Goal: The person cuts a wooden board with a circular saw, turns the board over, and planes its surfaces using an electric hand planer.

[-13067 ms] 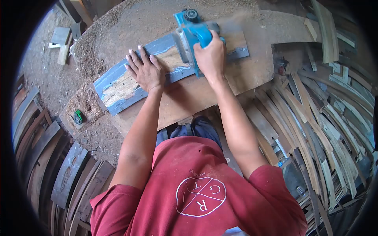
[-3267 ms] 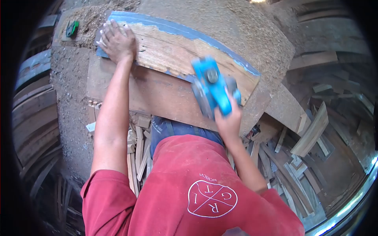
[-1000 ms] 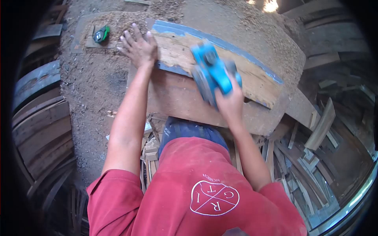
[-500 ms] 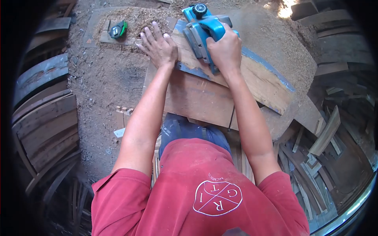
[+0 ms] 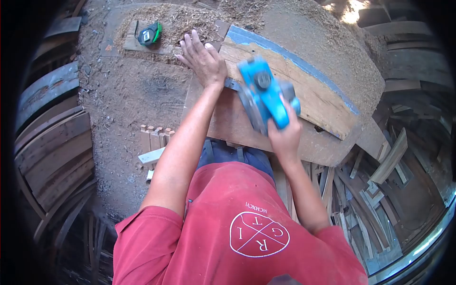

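A blue electric planer (image 5: 267,92), slightly blurred, is in my right hand (image 5: 286,137), whose fingers wrap around its handle. The planer overlaps the near edge of a wooden board (image 5: 304,80); whether it touches the wood I cannot tell. That board has bare wood in its middle and blue-grey paint along its far edge. My left hand (image 5: 205,64) lies at the board's left end, fingers stretched out and palm down. Beneath the board is a brown wooden work surface (image 5: 228,116).
A green and black tape measure (image 5: 149,34) lies on a wood piece amid shavings, beyond my left hand. Small wood blocks (image 5: 154,135) stand left of my legs. Planks (image 5: 57,161) are stacked at the left, and offcuts (image 5: 389,156) lie heaped at the right.
My right hand has brought the planer back toward my body, off the middle of the board, uncovering its far painted edge. My left hand stays at the board's left end.
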`<control>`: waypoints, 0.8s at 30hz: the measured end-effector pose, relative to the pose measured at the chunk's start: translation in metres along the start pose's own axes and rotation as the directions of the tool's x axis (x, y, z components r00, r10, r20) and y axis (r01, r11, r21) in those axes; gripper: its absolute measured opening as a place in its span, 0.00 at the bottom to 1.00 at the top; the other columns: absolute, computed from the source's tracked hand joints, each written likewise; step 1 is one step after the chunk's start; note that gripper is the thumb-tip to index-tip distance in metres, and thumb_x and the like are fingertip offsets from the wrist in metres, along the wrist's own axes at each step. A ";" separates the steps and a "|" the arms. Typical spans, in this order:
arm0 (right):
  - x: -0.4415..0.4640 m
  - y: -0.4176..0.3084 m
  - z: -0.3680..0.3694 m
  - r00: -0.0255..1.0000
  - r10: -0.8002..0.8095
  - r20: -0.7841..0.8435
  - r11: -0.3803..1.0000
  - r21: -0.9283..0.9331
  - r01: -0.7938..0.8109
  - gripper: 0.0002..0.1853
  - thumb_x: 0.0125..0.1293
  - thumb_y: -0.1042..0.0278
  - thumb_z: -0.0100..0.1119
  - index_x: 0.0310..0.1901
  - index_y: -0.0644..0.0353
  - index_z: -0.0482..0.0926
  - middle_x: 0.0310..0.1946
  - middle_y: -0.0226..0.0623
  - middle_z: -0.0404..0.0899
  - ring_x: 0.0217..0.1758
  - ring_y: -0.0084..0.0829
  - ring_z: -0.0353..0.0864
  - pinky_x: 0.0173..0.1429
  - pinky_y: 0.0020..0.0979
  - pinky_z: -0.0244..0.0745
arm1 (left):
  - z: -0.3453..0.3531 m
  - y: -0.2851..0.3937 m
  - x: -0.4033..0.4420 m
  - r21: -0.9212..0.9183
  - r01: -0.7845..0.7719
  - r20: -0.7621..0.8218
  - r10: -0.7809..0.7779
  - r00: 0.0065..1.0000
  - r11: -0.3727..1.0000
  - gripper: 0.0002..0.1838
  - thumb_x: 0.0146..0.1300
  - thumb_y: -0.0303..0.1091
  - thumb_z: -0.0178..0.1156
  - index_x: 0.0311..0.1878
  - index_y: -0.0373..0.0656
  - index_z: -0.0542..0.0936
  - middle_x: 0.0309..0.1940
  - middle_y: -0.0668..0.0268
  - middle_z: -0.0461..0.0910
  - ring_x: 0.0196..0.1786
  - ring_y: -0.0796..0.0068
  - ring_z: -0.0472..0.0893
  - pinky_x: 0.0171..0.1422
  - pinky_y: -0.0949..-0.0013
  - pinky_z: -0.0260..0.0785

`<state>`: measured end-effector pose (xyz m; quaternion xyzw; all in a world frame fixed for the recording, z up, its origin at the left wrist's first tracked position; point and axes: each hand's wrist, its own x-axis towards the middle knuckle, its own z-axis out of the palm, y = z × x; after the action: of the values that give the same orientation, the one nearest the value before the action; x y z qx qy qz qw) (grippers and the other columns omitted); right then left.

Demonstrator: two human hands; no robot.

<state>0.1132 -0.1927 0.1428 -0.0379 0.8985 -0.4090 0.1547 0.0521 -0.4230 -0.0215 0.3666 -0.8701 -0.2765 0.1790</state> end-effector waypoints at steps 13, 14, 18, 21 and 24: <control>0.108 -0.076 0.061 0.998 -0.059 0.002 0.993 -0.107 0.059 0.26 0.61 0.70 0.66 0.63 0.62 0.84 0.52 0.60 0.89 0.55 0.58 0.90 0.61 0.48 0.84 | -0.102 -0.066 -0.021 -0.248 -0.159 -0.077 0.144 0.987 0.956 0.24 0.82 0.38 0.42 0.73 0.39 0.75 0.73 0.53 0.74 0.82 0.50 0.65 0.88 0.46 0.51; 0.079 -0.062 0.056 0.997 -0.076 0.005 0.995 -0.070 0.077 0.29 0.61 0.71 0.68 0.66 0.62 0.82 0.53 0.60 0.89 0.57 0.58 0.90 0.63 0.49 0.84 | -0.117 -0.088 -0.024 -0.199 -0.162 -0.060 0.153 0.986 0.967 0.24 0.82 0.39 0.42 0.73 0.39 0.75 0.73 0.54 0.74 0.82 0.51 0.65 0.88 0.47 0.51; -0.026 -0.012 0.029 0.992 -0.123 0.035 0.992 -0.016 0.124 0.34 0.60 0.78 0.69 0.71 0.61 0.80 0.57 0.59 0.88 0.62 0.54 0.90 0.66 0.47 0.84 | -0.174 -0.182 -0.038 -0.041 -0.026 -0.040 0.024 0.999 0.999 0.24 0.81 0.39 0.46 0.73 0.39 0.75 0.73 0.52 0.75 0.82 0.48 0.66 0.88 0.46 0.52; -0.038 -0.017 0.026 0.999 -0.033 0.042 0.993 -0.110 0.037 0.36 0.58 0.81 0.69 0.72 0.60 0.80 0.56 0.59 0.89 0.63 0.53 0.90 0.66 0.47 0.84 | -0.203 -0.252 -0.060 0.056 0.052 -0.017 -0.052 0.999 0.997 0.24 0.82 0.39 0.47 0.73 0.39 0.75 0.72 0.51 0.75 0.82 0.46 0.66 0.88 0.45 0.52; 0.031 -0.051 0.057 0.992 -0.123 0.001 0.990 -0.064 0.122 0.32 0.59 0.77 0.69 0.69 0.61 0.81 0.52 0.58 0.90 0.57 0.54 0.92 0.62 0.48 0.86 | -0.202 -0.274 -0.058 0.128 0.085 -0.023 -0.083 0.996 0.988 0.24 0.82 0.39 0.47 0.73 0.39 0.75 0.72 0.49 0.75 0.81 0.43 0.67 0.87 0.44 0.53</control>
<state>0.0986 -0.2736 0.1377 -0.0974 0.9074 -0.3887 0.1267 0.3421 -0.6095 -0.0368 0.4161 -0.8683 -0.2239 0.1509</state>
